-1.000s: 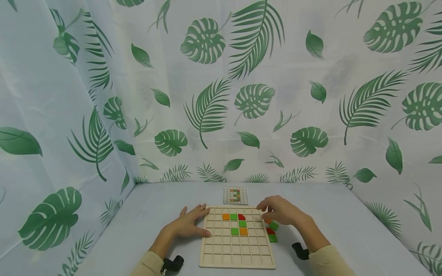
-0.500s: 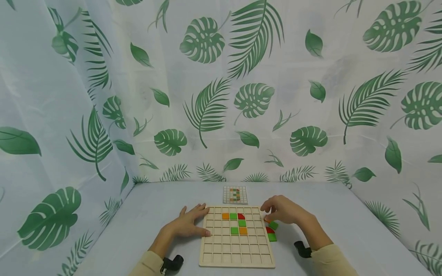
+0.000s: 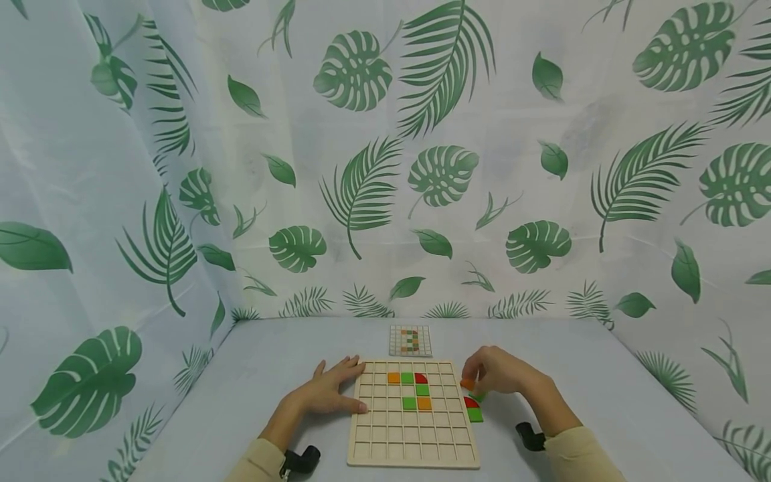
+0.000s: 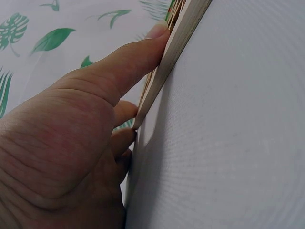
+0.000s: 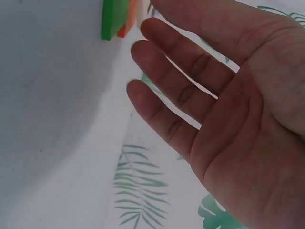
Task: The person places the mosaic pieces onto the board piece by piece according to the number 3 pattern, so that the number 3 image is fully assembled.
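Observation:
A pale wooden grid board lies on the table with several orange, green and red tiles set in its upper cells. My left hand rests at the board's left edge, fingers straight and spread. In the left wrist view its thumb lies on the board's rim. Beyond the right edge, my right hand reaches down at an orange tile. A green tile lies partly covered beneath that hand. In the right wrist view three fingers extend loosely near the green tile; the thumb tip's contact is cut off.
A small pattern card with a coloured grid lies behind the board. A red tile and another green tile lie at the board's right side. A leaf-print curtain hangs behind the table.
My right hand has moved slightly right and then down onto the loose orange and green tiles, away from the board's upper right corner. The left hand has stayed in place.

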